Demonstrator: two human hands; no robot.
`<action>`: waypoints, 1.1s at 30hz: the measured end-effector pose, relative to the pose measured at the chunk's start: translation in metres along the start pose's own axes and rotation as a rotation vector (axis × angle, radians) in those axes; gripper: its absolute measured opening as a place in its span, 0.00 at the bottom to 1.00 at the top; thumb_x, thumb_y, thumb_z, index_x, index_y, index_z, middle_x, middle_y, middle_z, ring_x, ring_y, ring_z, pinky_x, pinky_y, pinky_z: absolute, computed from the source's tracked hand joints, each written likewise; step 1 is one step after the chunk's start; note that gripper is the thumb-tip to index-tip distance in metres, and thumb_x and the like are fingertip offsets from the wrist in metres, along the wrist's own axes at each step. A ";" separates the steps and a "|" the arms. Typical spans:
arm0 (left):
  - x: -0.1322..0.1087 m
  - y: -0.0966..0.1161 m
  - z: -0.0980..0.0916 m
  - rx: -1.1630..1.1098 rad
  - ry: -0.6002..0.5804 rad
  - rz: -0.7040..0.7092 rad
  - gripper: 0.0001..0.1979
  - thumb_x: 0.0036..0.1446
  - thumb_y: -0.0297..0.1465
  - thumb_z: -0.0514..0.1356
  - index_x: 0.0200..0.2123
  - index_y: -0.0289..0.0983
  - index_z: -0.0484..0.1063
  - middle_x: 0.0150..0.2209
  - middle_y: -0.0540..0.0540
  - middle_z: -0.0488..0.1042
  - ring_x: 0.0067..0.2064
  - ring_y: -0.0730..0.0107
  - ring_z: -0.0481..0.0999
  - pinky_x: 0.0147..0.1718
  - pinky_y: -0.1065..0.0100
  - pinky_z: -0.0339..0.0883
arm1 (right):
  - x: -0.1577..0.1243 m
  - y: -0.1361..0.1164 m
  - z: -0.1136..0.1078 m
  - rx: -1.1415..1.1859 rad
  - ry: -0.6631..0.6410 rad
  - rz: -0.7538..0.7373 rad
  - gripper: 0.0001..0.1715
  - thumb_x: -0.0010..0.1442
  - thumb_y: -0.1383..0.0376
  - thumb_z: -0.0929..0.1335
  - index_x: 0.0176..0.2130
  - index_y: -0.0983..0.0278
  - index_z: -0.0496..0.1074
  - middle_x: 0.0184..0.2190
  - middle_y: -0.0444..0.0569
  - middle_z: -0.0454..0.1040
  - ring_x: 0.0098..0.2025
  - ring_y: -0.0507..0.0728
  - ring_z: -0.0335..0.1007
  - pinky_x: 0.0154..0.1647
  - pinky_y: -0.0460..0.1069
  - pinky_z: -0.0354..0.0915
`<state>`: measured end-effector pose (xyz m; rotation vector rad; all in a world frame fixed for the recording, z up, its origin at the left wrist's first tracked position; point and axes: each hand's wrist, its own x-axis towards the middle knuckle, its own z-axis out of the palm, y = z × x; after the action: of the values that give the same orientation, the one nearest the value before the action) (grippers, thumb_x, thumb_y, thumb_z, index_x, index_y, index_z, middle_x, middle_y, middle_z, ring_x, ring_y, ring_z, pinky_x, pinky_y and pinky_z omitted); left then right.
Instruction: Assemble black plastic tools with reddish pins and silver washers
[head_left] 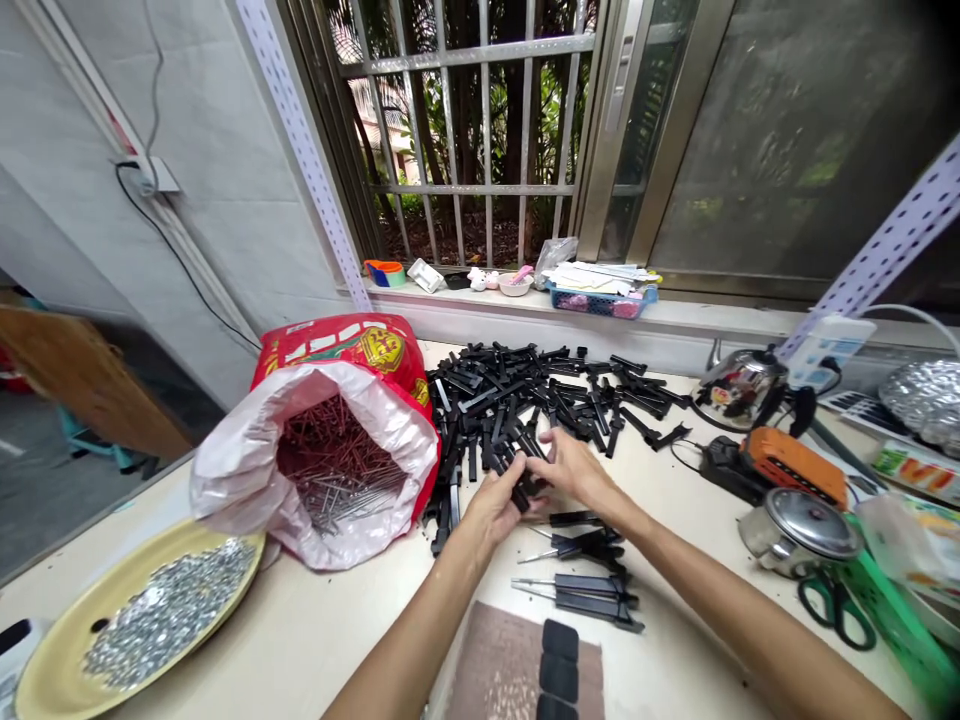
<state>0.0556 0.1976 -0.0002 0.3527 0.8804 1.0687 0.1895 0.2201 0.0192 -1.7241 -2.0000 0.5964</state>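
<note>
You have one heap of black clips (540,390) beyond your left hand (496,505) and right hand (574,468), four pinned clips (589,592) below them, one bag (240,470) and one dish (45,672) to their left, and one pair of scissors (836,605) to their right.

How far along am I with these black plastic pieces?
A few black pieces fitted with metal pins lie beside your wrists, seemingly done. Your left hand and right hand together hold one black piece. The large pile of loose black parts is left, and the bag of pins looks well filled.
</note>
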 end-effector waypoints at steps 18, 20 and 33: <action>-0.083 0.029 -0.044 0.174 0.063 0.280 0.23 0.38 0.33 0.71 0.40 0.37 0.72 0.28 0.51 0.71 0.32 0.72 0.71 0.32 0.66 0.71 | 0.049 0.013 0.018 -0.227 0.064 0.263 0.11 0.57 0.67 0.64 0.33 0.72 0.74 0.31 0.63 0.75 0.39 0.64 0.74 0.37 0.52 0.64; -0.093 0.030 -0.053 0.211 0.074 0.287 0.24 0.40 0.36 0.70 0.43 0.38 0.72 0.35 0.46 0.75 0.38 0.66 0.74 0.32 0.67 0.69 | 0.031 0.003 0.015 -0.189 0.075 0.209 0.15 0.61 0.64 0.60 0.37 0.70 0.72 0.28 0.57 0.75 0.34 0.59 0.74 0.36 0.49 0.64; -0.143 0.022 -0.105 0.232 0.149 0.601 0.20 0.38 0.31 0.71 0.38 0.35 0.76 0.42 0.43 0.78 0.47 0.61 0.74 0.51 0.63 0.63 | -0.099 -0.109 0.085 -0.117 -0.088 -0.636 0.15 0.61 0.71 0.57 0.47 0.67 0.64 0.36 0.54 0.72 0.34 0.56 0.70 0.32 0.48 0.63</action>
<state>-0.0661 0.0671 0.0131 0.7722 1.0668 1.5620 0.0657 0.1037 0.0092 -1.0228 -2.5085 0.3398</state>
